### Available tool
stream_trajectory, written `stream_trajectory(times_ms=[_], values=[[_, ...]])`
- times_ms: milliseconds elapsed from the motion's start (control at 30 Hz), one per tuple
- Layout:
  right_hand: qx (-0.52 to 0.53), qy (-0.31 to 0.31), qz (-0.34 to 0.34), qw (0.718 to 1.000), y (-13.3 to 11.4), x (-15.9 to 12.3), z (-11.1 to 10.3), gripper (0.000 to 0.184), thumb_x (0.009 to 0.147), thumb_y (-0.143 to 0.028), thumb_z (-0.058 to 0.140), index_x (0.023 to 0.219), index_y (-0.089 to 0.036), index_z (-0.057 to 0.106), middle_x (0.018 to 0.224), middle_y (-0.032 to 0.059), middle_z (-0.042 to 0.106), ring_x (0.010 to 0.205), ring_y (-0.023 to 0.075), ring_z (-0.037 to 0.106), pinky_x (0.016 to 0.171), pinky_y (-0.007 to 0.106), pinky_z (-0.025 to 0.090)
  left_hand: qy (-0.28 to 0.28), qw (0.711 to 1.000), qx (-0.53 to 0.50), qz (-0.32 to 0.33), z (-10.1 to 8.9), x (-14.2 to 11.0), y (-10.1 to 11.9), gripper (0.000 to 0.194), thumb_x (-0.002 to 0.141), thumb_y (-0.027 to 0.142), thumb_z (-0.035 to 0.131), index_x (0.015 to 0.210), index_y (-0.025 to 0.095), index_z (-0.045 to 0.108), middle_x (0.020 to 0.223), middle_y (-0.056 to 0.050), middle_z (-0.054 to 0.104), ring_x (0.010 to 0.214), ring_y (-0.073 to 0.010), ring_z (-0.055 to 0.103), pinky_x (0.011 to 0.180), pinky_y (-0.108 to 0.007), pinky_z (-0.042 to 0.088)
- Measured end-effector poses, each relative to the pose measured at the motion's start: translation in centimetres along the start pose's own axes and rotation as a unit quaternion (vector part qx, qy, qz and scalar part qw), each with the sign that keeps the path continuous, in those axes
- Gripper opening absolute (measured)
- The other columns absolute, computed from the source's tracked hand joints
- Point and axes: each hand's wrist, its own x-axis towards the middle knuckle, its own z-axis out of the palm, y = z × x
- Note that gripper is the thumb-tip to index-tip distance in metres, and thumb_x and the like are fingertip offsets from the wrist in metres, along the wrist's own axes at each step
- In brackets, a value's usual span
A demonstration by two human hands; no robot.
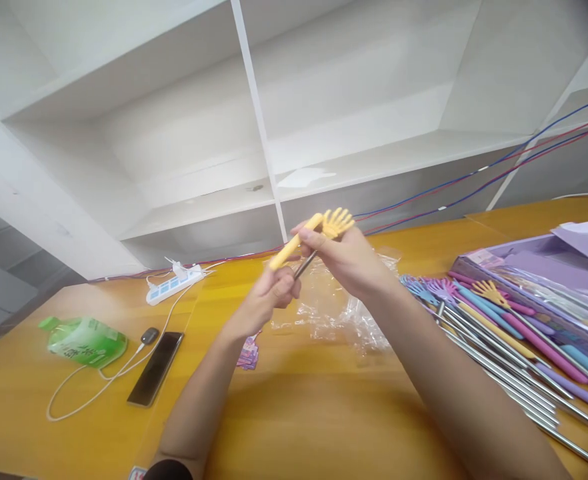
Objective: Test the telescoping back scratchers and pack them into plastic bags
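Observation:
Held up over the table is a yellow back scratcher [338, 223] with a small hand-shaped head, a thin metal rod [305, 265] and a yellow handle tube [294, 245]. My left hand [277, 290] is closed round the lower end of the tube and the rod. The fingers of my right hand [347, 257] pinch the tube's upper end and the rod close to the head. Tube and rod lie side by side at slightly different angles. My fingers hide how the pieces join. Crumpled clear plastic bags [344, 313] lie on the table beneath my hands.
On the right, back scratchers [499, 333] in several colours lie piled against a purple box [467, 263]. A green bottle [87, 341], a phone [155, 369], a white cable and a power strip [174, 283] are on the left. Small purple cards [248, 353] lie near my left forearm. White shelving [199, 203] stands behind.

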Motion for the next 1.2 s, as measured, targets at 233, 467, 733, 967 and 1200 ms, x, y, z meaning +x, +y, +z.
stream_trajectory(times_ms=[233,467,733,967,1200], values=[[-0.128,-0.098,-0.016,0.987,0.7,-0.8,2.0,0.047,0.096,-0.065,0.070,0.079,-0.022,0.073,0.083,0.0045,0.069,0.092,0.0205,0.063,0.090,0.038,0.050,0.074,0.996,-0.018,0.035,-0.8,0.2,0.3,0.046,0.106,0.058,0.059,0.134,0.021,0.060,0.079,0.003,0.055,0.054,-0.0056,0.027,0.053,-0.025,0.021],[-0.129,-0.005,-0.073,0.989,0.4,-0.5,1.1,0.059,0.097,-0.074,0.063,0.075,-0.020,0.067,0.067,-0.0010,0.052,0.063,0.0115,0.049,0.063,0.030,0.044,0.101,0.983,0.144,0.042,-1.6,-0.5,1.0,0.039,0.109,0.058,0.052,0.107,0.020,0.062,0.092,-0.004,0.072,0.064,-0.0106,0.056,0.062,-0.026,0.044],[-0.059,0.169,-0.128,0.975,-2.3,-0.1,-2.7,0.041,0.092,-0.065,0.075,0.092,-0.025,0.066,0.065,-0.0044,0.046,0.051,0.0100,0.047,0.047,0.028,0.037,0.206,0.936,0.263,0.108,-2.3,-0.6,2.3,0.031,0.100,0.053,0.068,0.100,0.025,0.082,0.101,-0.006,0.057,0.098,-0.0208,0.055,0.090,-0.032,0.047],[-0.069,0.190,-0.149,0.968,-3.4,-0.6,-2.3,0.037,0.094,-0.060,0.073,0.093,-0.024,0.063,0.070,-0.0036,0.048,0.052,0.0100,0.049,0.047,0.029,0.041,0.255,0.952,0.031,0.169,-2.8,-1.4,2.6,0.016,0.095,0.043,0.078,0.105,0.030,0.078,0.084,0.000,0.056,0.078,-0.0137,0.050,0.078,-0.028,0.045],[-0.036,0.221,-0.172,0.959,-3.8,-1.0,-1.5,0.027,0.094,-0.048,0.074,0.092,-0.024,0.062,0.070,-0.0020,0.056,0.053,0.0120,0.054,0.049,0.031,0.044,0.182,0.962,-0.060,0.194,-3.1,-2.2,3.8,0.019,0.095,0.040,0.070,0.104,0.028,0.081,0.082,-0.004,0.066,0.083,-0.0165,0.061,0.079,-0.032,0.052]])
